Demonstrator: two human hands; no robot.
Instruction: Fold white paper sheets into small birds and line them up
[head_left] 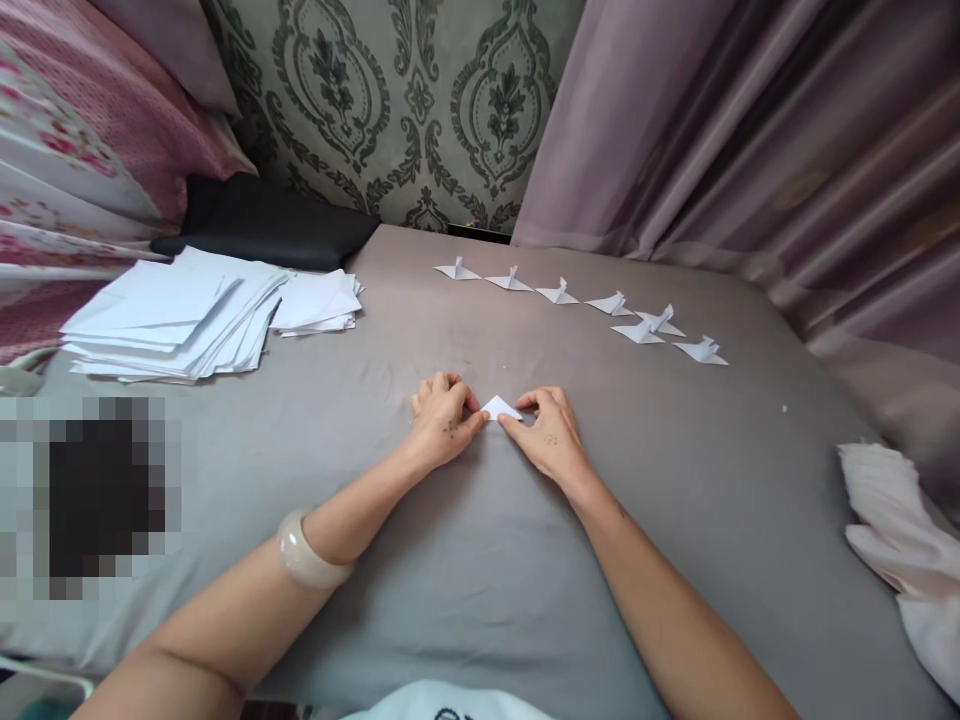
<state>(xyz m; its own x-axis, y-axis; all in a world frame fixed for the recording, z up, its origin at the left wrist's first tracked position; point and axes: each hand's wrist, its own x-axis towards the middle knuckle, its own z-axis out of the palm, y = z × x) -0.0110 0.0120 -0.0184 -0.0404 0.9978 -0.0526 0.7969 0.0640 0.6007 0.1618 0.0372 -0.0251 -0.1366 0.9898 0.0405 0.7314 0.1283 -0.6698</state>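
A small white piece of paper [501, 406], folded to a triangle with its point away from me, lies on the grey cloth-covered surface [480, 560]. My left hand [448, 412] pinches its left corner between thumb and fingers, the other fingers curled. On the right side, my right hand [550, 425] has its thumb pressed on the lower edge and its index finger near the right corner. Both hands rest low on the cloth, close together. Beyond them stands a row of several folded paper birds [558, 291], two of them touching at the right.
A large stack of white paper [172, 315] lies at the left, beside a smaller stack [316, 302]. Behind them is a black cushion-like thing [262, 220]. Purple curtains [637, 130] hang at the back right. Crumpled pale cloth [900, 540] lies at the right edge.
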